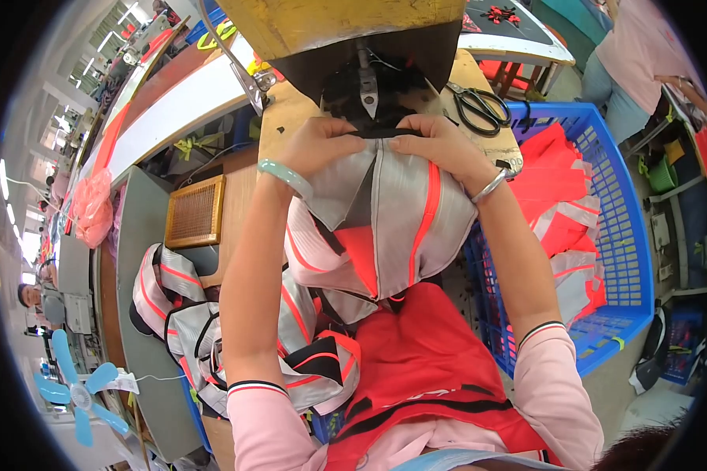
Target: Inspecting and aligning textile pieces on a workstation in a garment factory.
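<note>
A grey sewn fabric piece (404,208) with red stripes and dark edging hangs between my hands at the front of a machine. My left hand (322,149) pinches its upper edge on the left, thumb on the near side. On the right, my right hand (441,149) grips the same edge, its thumb close to the middle seam. The black strip (379,133) along that edge lies just below the machine's metal tip (368,100); whether they touch I cannot tell. My fingertips behind the cloth are hidden. The lower part of the piece hangs above my red apron (424,345).
Black-handled scissors (481,110) lie on the wooden worktop (279,118), right of the machine's yellow head (346,35). A blue basket (617,173) of red and grey pieces stands at right. More striped pieces (291,314) are heaped left of my lap, near a blue fan (80,392).
</note>
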The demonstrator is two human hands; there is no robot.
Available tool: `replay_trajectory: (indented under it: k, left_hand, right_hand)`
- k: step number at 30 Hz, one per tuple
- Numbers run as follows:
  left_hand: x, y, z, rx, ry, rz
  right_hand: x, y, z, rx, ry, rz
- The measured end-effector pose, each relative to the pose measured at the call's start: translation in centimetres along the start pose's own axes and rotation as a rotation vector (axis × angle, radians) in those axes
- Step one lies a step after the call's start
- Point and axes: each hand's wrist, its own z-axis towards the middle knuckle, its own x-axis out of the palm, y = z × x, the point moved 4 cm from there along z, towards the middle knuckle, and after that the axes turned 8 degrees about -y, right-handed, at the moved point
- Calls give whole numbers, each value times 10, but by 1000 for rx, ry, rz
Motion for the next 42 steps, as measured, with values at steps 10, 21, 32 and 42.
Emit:
replay_trajectory:
  k: [10,21,32,42]
  left_hand:
    - [-7,11,17,-151,-50,-121]
    - [-8,6,22,-122,-89,-181]
    - [53,6,-60,47,553,232]
    - [74,13,-96,239,330,73]
  right_hand:
    - [1,-1,19,68,8,125]
    - [-6,6,25,34,-34,129]
    - [45,57,-124,-727,189,-633]
    - [49,11,-124,-520,93,-1107]
